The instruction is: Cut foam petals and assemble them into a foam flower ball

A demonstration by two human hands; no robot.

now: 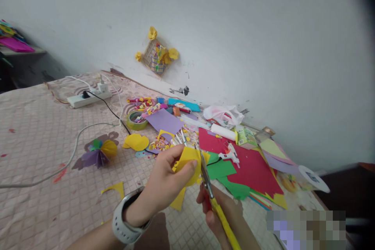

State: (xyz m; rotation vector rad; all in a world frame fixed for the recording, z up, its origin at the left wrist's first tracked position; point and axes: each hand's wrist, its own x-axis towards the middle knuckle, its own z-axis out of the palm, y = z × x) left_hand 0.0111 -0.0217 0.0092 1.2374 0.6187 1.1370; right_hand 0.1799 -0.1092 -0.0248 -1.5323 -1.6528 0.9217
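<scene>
While your left hand (162, 183) grips a piece of yellow craft paper (187, 164) between thumb and fingers, your right hand (222, 215) is clenched around the yellow handles of the scissors (208, 181), blades against the paper's right edge. Both hands are raised over a quilted bed cover (38, 144).

On your left wrist: one white wristwatch (124, 218).
Just past the paper: one sheet of red card (249, 164), green paper (219, 168) partly over it, and one hot glue gun (230, 155) lying on the red.
Farther back: one lilac sheet (164, 121), one roll of tape (136, 120).
Left of your hands: one purple-and-yellow paper flower (99, 152).
Far left: one white power strip (88, 99), cables attached.
</scene>
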